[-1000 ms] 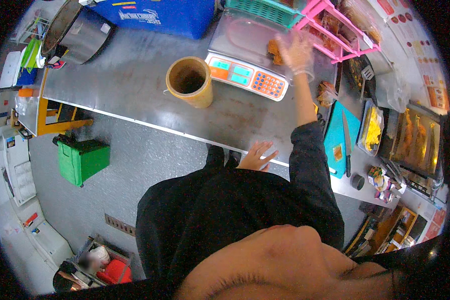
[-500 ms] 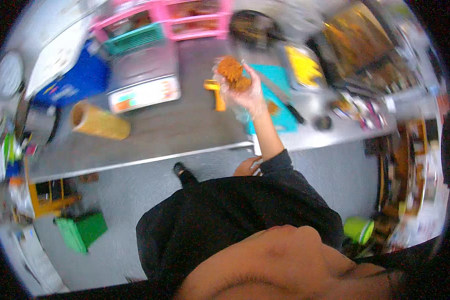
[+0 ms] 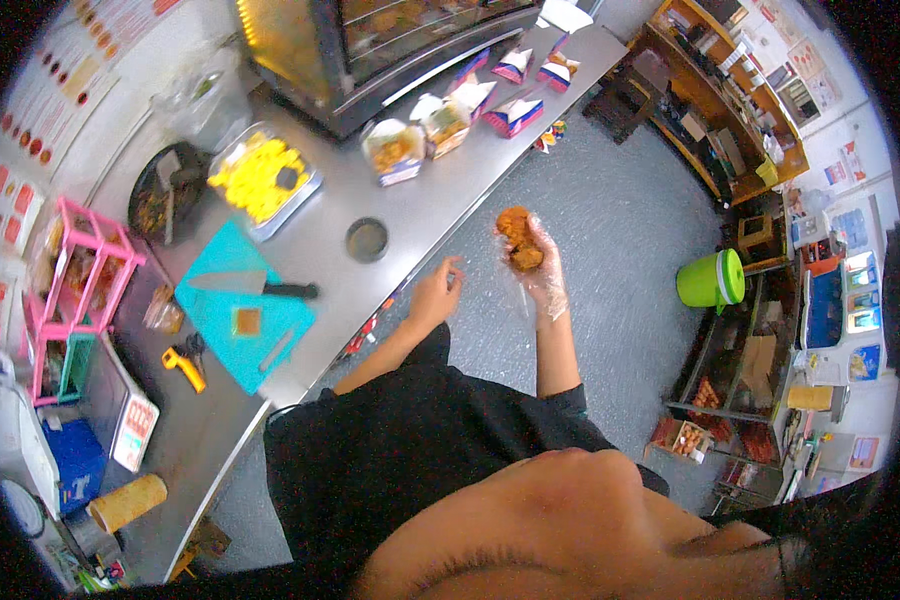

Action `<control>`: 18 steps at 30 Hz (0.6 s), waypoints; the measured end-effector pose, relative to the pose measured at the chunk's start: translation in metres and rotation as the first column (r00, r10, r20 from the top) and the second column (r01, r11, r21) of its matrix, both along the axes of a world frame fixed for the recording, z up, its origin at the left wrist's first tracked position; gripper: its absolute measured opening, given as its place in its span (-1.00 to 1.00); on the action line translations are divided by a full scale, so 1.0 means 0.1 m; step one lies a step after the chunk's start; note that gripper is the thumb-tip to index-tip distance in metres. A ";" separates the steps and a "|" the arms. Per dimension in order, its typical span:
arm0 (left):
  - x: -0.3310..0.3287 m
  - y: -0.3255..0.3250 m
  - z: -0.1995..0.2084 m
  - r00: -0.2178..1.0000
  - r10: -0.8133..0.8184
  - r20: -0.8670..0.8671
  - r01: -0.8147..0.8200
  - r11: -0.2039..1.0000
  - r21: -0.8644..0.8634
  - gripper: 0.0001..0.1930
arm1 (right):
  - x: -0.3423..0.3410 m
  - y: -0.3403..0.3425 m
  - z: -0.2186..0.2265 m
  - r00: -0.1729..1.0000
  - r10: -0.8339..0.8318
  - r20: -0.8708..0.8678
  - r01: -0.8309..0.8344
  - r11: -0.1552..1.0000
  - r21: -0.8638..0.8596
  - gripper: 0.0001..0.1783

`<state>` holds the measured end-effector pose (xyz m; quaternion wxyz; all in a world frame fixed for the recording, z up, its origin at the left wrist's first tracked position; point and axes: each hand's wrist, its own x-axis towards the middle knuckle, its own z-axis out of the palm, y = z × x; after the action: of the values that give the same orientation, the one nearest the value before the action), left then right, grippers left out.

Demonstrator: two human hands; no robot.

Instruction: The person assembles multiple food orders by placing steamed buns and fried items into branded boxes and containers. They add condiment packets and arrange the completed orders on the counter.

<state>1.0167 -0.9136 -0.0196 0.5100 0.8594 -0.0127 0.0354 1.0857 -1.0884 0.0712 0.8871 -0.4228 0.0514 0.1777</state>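
Observation:
In a clear plastic glove, my right hand holds brown, crisp-coated fried chicken out over the floor. The fingers wrap it from the side, and part of it is hidden in the palm. My left hand is bare and raised beside the counter's front edge, its fingers loosely apart with nothing in them. Left of that hand, a turquoise cutting board lies on the steel counter. On it are a black-handled knife and a small square brown piece.
A steel tray of yellow pieces, a round dark dish and filled paper boxes stand on the counter. Behind them is a glass-fronted display case. Across the floor, a lime-green bin stands by shelves.
My view has swung right, away from the scale and toward the display case and floor. My right hand has carried the fried chicken off the counter. My left hand has come up into clear view.

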 end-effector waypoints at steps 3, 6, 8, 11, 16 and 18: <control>0.94 -0.27 -0.09 0.997 0.073 0.004 -0.073 0.991 0.115 -0.65 | 0.76 -0.49 -0.11 0.988 -0.150 -0.036 0.145 0.983 -0.112 -0.55; 1.98 -0.46 -0.10 0.966 0.230 0.115 -0.237 0.970 0.049 -0.71 | 1.66 -1.03 -0.18 0.997 -0.057 -0.043 0.057 0.998 0.001 -0.48; 2.72 -0.59 0.13 0.919 0.341 0.199 -0.339 0.940 -0.047 -0.77 | 2.28 -1.34 -0.11 0.996 -0.029 -0.084 0.038 0.992 0.117 -0.45; 3.98 -0.73 0.28 0.901 0.372 0.225 -0.361 0.928 -0.091 -0.76 | 3.28 -1.68 0.05 0.980 -0.198 -0.020 0.198 0.980 0.001 -0.46; 5.96 -1.01 -0.03 0.925 -0.056 -0.375 0.149 0.963 0.223 -0.58 | 4.99 -1.97 0.51 0.981 0.189 0.037 -0.167 0.932 -0.322 -0.54; 6.52 -0.88 -0.53 0.839 0.051 -0.542 0.015 0.993 0.116 -0.60 | 5.80 -1.64 0.87 0.797 0.603 0.010 -0.401 0.543 -0.738 -0.55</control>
<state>1.6684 -1.0013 -0.0731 0.4418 0.8621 0.1385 -0.2058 1.6657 -1.2524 0.1579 0.5646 -0.7433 -0.1278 0.3352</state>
